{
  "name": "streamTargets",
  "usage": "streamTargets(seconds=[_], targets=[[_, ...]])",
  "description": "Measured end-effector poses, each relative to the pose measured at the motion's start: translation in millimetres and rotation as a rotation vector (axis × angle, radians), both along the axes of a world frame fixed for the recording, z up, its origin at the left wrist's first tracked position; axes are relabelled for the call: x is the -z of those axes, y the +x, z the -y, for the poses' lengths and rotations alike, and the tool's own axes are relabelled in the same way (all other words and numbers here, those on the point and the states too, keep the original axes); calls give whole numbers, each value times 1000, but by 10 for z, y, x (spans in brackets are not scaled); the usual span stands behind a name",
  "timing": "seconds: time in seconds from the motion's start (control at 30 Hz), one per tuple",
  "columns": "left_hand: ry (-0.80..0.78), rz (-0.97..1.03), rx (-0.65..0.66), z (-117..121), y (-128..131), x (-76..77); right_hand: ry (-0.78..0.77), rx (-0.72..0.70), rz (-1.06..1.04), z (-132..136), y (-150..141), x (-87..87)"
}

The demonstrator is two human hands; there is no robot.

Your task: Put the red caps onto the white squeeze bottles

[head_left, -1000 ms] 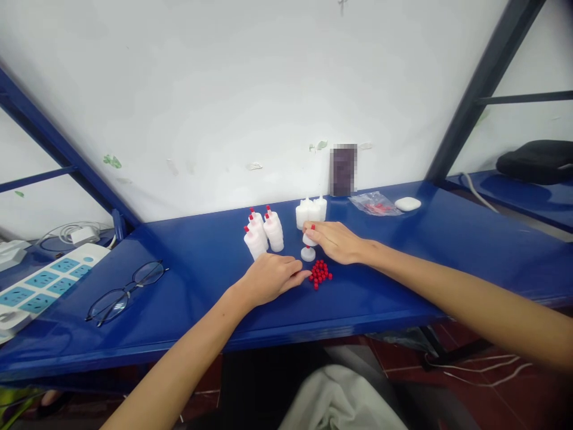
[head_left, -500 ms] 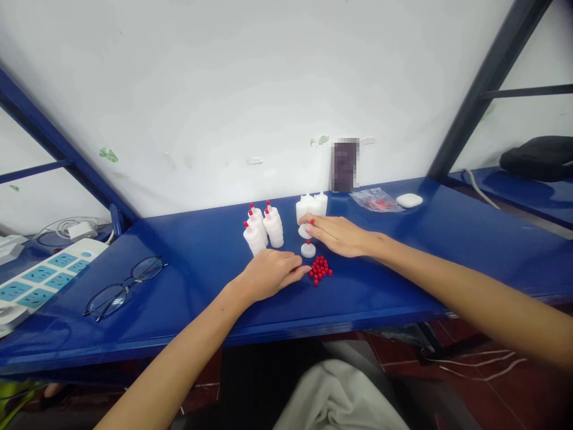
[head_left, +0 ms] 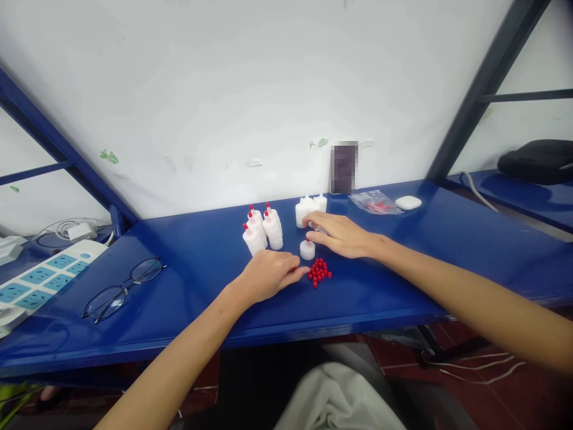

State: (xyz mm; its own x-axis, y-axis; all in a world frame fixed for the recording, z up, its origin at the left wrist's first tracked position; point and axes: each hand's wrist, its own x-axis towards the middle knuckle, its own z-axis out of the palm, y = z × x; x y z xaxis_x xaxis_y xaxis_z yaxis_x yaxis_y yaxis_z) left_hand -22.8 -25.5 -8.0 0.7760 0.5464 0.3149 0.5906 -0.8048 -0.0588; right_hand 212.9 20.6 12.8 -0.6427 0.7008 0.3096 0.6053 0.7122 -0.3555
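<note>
A small white squeeze bottle (head_left: 307, 250) with a red tip stands upright in the middle of the blue table. Just behind it hovers my right hand (head_left: 342, 234), thumb and fingers apart, the thumb close to the red tip; I cannot tell whether they touch. Beyond its fingertips are white bottles (head_left: 303, 214) with bare white nozzles, partly covered by the hand. My left hand (head_left: 271, 276) rests on the table, fingers loosely bent and thumb stretched towards a pile of small red caps (head_left: 319, 271). Behind this hand, several red-capped white bottles (head_left: 272, 227) stand in rows.
Eyeglasses (head_left: 126, 288) lie at the left near a white power strip (head_left: 67, 279). Against the wall leans a phone (head_left: 344, 168). At the back right are a plastic bag (head_left: 375, 203) with red pieces and a white rounded case (head_left: 408, 203).
My right hand has let go of the white bottle it held by the top. The bottle now stands on the table and the fingers have opened towards the back bottles. My left hand has barely moved.
</note>
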Motion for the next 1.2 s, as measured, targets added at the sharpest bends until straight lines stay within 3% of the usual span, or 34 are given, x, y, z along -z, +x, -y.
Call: streamTargets(seconds=[0.17,0.27,0.43,0.63,0.77,0.9,1.03,1.2], targets=[[21,29,0,0,-3,2,52,-20,35,14,-22,-1],[70,54,22,-5,-4,8,120,-22,-86,13,-18,13],[363,172,110,1,16,-18,282,-184,-370,120,-67,13],[615,329,254,68,51,-101,225,-374,-359,386,-223,6],[665,373,292,76,40,-91,144,-414,-297,453,-256,8],[681,286,281,74,19,-65,106,-448,-176,448,-280,24],[657,161,224,77,2,-53,86,-419,-141,446,-295,37],[613,158,201,75,-1,-33,61,-379,-134,476,-313,11]])
